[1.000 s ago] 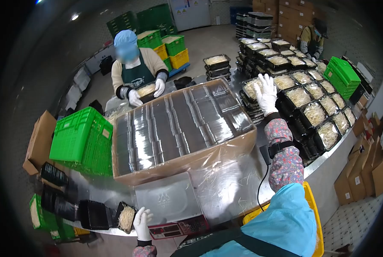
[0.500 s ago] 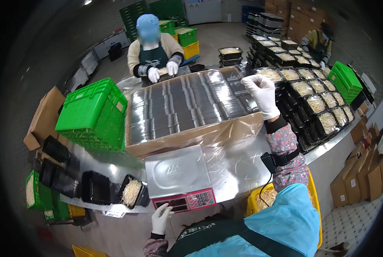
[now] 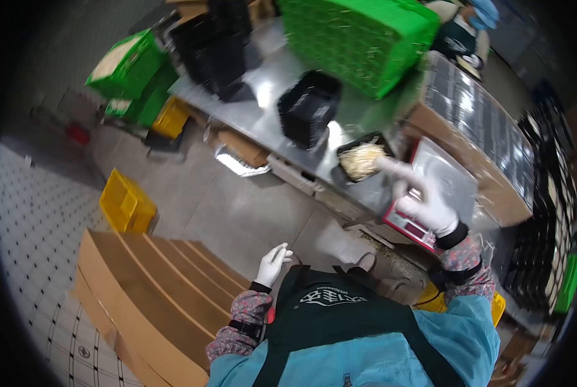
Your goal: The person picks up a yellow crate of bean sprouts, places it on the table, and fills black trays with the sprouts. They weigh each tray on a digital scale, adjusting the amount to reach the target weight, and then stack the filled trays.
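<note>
My gloved right hand (image 3: 427,200) is over the scale (image 3: 449,180) with its red control panel, blurred by motion. Its fingers are apart, and the fingertips point to a black tray of pale, thin strands (image 3: 361,160) at the table edge. Whether a fingertip touches the tray, I cannot tell. Away from the table, my gloved left hand (image 3: 273,263) hangs over the floor at my side, fingers loosely extended, with nothing in it. Empty black trays (image 3: 309,106) stand beside the filled one.
On the metal table (image 3: 262,122) are a green crate (image 3: 366,39), more black trays (image 3: 214,55) and a carton of stacked lids (image 3: 475,109). Yellow bin (image 3: 127,203) and large cardboard cartons (image 3: 153,297) stand on the floor. A co-worker (image 3: 459,35) is across the table.
The view has swung left and down. My right hand has moved from beside the lid carton to over the scale near the filled tray. My left hand is now away from the scale.
</note>
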Action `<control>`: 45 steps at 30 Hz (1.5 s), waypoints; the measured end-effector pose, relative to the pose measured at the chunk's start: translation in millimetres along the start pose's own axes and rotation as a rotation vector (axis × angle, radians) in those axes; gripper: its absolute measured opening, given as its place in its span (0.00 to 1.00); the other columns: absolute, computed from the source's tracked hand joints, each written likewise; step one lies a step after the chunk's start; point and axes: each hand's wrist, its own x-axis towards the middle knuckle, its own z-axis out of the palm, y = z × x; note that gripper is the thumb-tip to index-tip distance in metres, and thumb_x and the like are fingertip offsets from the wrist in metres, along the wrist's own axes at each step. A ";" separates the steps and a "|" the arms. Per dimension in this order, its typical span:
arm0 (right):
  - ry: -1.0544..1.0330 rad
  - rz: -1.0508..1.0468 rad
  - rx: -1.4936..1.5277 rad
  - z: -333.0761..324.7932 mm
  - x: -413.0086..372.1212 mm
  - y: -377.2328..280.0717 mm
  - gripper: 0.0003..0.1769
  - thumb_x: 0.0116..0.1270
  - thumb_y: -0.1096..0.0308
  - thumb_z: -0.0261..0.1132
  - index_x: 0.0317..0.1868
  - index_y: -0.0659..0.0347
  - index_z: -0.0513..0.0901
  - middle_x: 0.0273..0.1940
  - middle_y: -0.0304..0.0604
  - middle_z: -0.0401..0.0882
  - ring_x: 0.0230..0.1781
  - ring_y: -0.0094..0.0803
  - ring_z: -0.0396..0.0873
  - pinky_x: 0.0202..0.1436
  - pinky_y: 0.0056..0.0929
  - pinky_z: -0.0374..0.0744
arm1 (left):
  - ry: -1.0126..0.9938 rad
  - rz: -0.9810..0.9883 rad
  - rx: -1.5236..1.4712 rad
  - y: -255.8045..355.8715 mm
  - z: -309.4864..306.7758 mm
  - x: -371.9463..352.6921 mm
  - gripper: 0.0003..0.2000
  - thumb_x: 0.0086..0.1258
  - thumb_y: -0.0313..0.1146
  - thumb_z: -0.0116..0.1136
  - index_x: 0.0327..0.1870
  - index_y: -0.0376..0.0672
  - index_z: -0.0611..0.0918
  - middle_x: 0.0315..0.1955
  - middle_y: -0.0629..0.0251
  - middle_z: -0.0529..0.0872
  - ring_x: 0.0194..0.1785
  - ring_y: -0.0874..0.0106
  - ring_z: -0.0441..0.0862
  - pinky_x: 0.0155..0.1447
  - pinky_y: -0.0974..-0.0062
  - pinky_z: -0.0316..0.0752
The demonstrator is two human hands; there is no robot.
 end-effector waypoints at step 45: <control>0.237 0.760 0.072 316.5 319.7 616.8 0.59 0.50 0.47 0.75 0.74 0.72 0.55 0.67 0.61 0.67 0.68 0.48 0.66 0.73 0.33 0.62 | 0.542 -0.502 -0.326 -281.7 10.3 -45.9 0.12 0.75 0.28 0.56 0.55 0.40 0.84 0.33 0.69 0.86 0.32 0.83 0.79 0.37 0.84 0.74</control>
